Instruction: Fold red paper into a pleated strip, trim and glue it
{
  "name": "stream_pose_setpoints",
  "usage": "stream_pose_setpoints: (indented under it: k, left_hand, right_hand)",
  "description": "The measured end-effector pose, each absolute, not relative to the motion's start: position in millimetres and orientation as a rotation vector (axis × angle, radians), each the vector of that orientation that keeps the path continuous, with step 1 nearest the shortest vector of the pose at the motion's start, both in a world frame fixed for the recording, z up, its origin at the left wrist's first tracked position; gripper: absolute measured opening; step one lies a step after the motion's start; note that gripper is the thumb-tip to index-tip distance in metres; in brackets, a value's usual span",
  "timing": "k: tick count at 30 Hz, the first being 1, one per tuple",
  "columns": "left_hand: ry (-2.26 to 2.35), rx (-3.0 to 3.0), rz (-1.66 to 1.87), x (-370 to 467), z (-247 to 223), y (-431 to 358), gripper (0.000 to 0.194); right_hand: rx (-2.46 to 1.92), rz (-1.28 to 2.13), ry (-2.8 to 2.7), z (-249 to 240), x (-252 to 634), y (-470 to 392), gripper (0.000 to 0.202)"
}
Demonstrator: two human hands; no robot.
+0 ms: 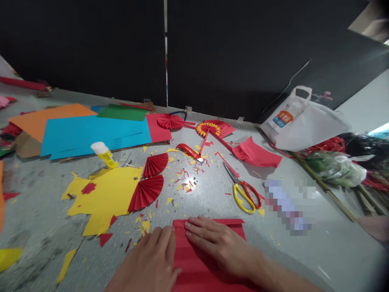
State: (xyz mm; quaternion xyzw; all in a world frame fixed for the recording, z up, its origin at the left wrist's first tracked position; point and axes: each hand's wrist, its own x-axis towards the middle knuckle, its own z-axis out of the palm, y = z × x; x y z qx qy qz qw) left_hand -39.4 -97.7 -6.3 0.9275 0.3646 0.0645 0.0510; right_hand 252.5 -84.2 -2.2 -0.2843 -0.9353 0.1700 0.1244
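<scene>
A sheet of red paper (194, 265) with crosswise folds lies in front of me, its far edge turned over in a narrow strip. My right hand (217, 241) rests flat on it, fingers stretched out and pressing near the folded edge. At the paper's left edge, my left hand (154, 255) has its fingers bent and closed, with the thumb over the sheet; its fingertips are partly hidden. Beyond the hands, two pleated red paper fans (147, 192) adjoin a yellow paper cutout (111, 190). Scissors (244, 192) with one yellow and one red handle lie to the right.
A glue stick (105, 155) stands by the cutout. A red cutter knife (190, 151) lies among paper scraps. Coloured sheets (97, 136) are at left back, a red-and-yellow rosette (208, 129) mid-back. A white plastic bag (304, 119) leans against the black wall (227, 52).
</scene>
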Motion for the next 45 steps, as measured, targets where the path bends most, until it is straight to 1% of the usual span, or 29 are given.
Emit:
stream_pose_setpoints:
  k: [2,4,6,9,13,14,16,17,18,19,22,25,29,30,34,35,38,42,45]
  left_hand:
    - [1.025,2.847,0.128,-43.4,8.1,-87.1,0.049]
    - [1.038,2.84,0.08,-44.7,15.6,-81.0,0.054]
    - [1.08,2.808,0.066,-42.8,14.2,-80.2,0.06]
    - [1.153,2.781,0.058,-34.1,-0.5,-84.8,0.065]
    - [1.247,2.764,0.118,-12.3,-20.1,-93.0,0.086]
    - [1.326,2.773,0.086,-5.5,-21.4,-95.0,0.086]
    - [1.404,2.772,-0.04,8.4,-18.3,-98.5,0.098]
    - [1.388,2.782,-0.114,15.1,-14.2,-99.7,0.097]
    - [1.474,2.751,-0.217,21.3,-8.8,-100.0,0.088]
    - [1.504,2.716,-0.328,26.8,-2.5,-99.5,0.085]
    - [1.416,2.493,-0.649,37.4,17.2,-92.0,0.096]
    - [1.248,2.345,-0.811,39.2,31.0,-81.5,0.098]
    - [1.15,2.438,-0.85,31.5,33.6,-76.6,0.077]
    - [1.147,2.466,-0.847,28.9,31.9,-77.2,0.076]
    - [1.186,2.461,-0.808,24.2,23.0,-83.5,0.094]
    - [1.221,2.42,-0.793,25.5,21.4,-85.6,0.095]
    - [1.338,2.258,-0.778,33.7,20.5,-91.0,0.091]
    - [1.309,2.275,-0.808,41.9,26.8,-89.8,0.096]
    - [1.211,2.332,-0.851,41.2,31.4,-84.4,0.088]
  right_hand:
    - [-0.84,0.47,-2.733,-2.6,251.9,-84.0,0.059]
    - [-0.849,0.459,-2.741,-2.1,251.3,-83.9,0.057]
    - [-0.845,0.468,-2.746,-0.7,250.9,-83.8,0.057]
    - [-0.845,0.504,-2.739,1.5,251.0,-83.9,0.056]
    - [-0.842,0.554,-2.729,2.0,252.0,-83.7,0.055]
    - [-0.837,0.562,-2.733,1.9,252.4,-83.4,0.055]
    - [-0.834,0.574,-2.744,1.8,253.0,-82.9,0.055]
    - [-0.835,0.58,-2.752,1.9,253.3,-82.7,0.055]
    - [-0.836,0.585,-2.759,2.0,253.5,-82.5,0.055]
    - [-0.837,0.591,-2.764,2.1,253.7,-82.5,0.054]
    - [-0.834,0.6,-2.773,2.3,254.0,-82.8,0.054]
    - [-0.84,0.572,-2.77,2.7,254.2,-83.3,0.055]
    - [-0.841,0.536,-2.773,5.0,254.0,-83.4,0.054]
    - [-0.839,0.53,-2.768,5.7,253.7,-83.4,0.053]
    - [-0.842,0.511,-2.743,6.6,252.2,-83.5,0.051]
    - [-0.845,0.506,-2.743,6.2,252.0,-83.6,0.051]
    - [-0.841,0.479,-2.763,4.5,252.3,-83.5,0.05]
    - [-0.814,0.431,-2.789,3.7,254.2,-84.0,0.047]
    - [-0.805,0.383,-2.806,3.5,254.5,-85.6,0.046]
